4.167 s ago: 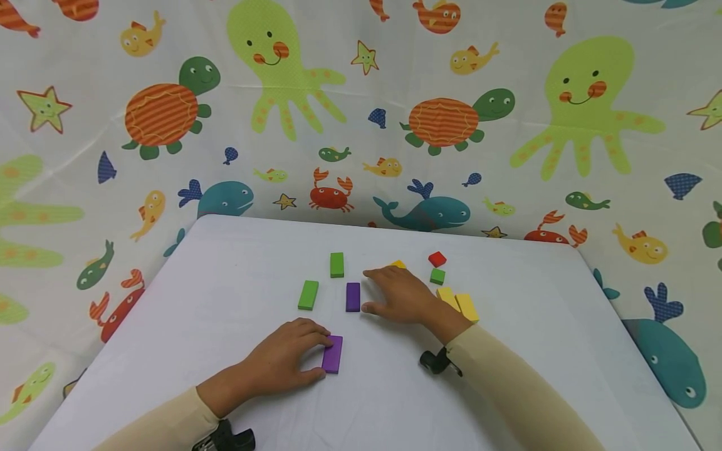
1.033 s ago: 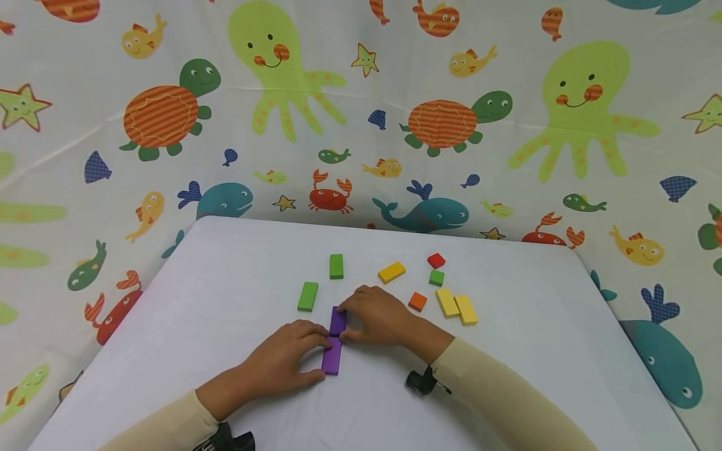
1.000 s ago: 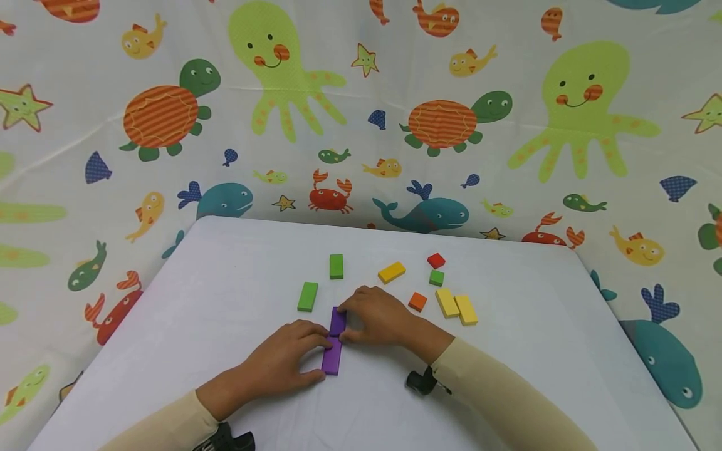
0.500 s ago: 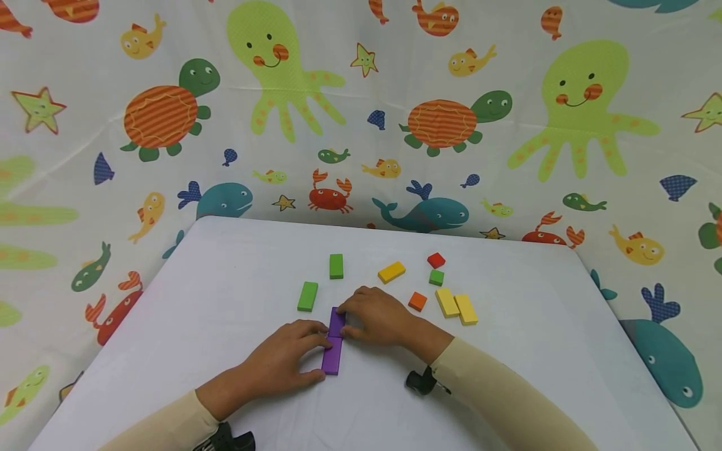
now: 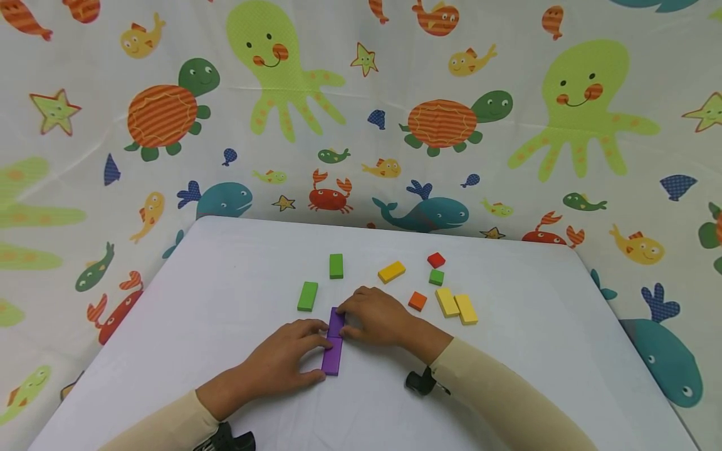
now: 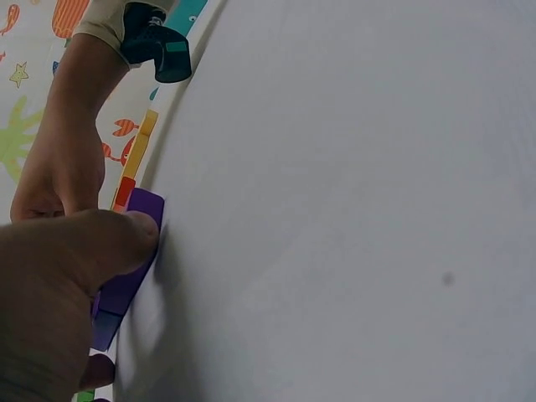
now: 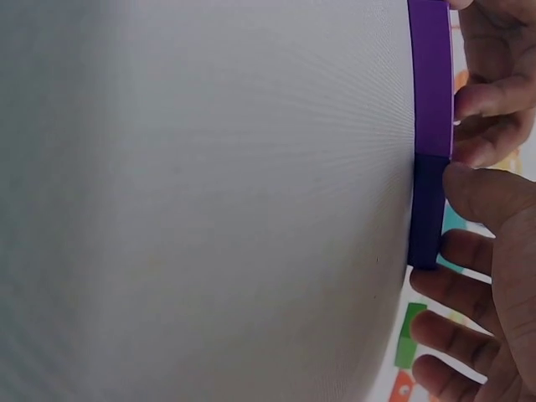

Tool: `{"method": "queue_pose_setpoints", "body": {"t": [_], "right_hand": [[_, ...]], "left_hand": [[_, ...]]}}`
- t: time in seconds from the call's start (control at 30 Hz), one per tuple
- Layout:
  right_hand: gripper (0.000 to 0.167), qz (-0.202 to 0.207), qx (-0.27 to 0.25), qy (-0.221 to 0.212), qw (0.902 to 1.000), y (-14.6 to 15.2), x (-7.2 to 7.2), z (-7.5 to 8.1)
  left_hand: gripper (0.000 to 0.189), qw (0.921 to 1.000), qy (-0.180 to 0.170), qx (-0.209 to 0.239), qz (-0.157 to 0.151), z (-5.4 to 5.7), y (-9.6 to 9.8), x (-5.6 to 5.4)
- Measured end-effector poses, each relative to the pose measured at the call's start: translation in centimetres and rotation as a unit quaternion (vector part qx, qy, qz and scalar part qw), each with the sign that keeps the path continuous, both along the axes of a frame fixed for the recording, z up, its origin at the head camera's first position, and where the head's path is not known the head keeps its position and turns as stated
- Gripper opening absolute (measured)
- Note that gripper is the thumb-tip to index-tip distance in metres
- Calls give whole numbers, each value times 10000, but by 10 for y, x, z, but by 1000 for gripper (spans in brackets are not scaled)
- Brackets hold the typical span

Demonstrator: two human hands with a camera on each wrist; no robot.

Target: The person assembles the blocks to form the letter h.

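head: the left hand (image 5: 284,358) pinches the near purple block (image 5: 332,359) between thumb (image 5: 310,377) and fingers (image 5: 316,340); the right hand (image 5: 376,318) grips the dark purple block (image 5: 336,322) beyond it. left wrist: left thumb lies against the near purple block. right wrist: both blocks meet end to end.

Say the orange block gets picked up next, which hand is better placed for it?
Probably the right hand: the orange block lies just beyond its wrist, though it must first release the far purple block. The left hand, at the near purple block, is farther away.
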State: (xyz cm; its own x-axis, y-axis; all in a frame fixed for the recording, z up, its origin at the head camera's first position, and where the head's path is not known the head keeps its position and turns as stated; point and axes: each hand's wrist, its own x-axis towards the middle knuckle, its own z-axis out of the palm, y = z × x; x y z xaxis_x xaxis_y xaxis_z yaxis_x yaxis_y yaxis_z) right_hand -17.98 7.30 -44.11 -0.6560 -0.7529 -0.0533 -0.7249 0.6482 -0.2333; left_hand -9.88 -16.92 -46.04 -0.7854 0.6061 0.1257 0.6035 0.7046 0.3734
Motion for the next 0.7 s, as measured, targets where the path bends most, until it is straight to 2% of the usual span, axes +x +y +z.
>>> {"method": "queue_pose_setpoints", "body": {"t": [0.7], "right_hand": [[45, 146, -28, 13, 9999, 1, 0, 1]], "left_hand": [[44, 9998, 98, -74, -167, 1, 0, 1]]}}
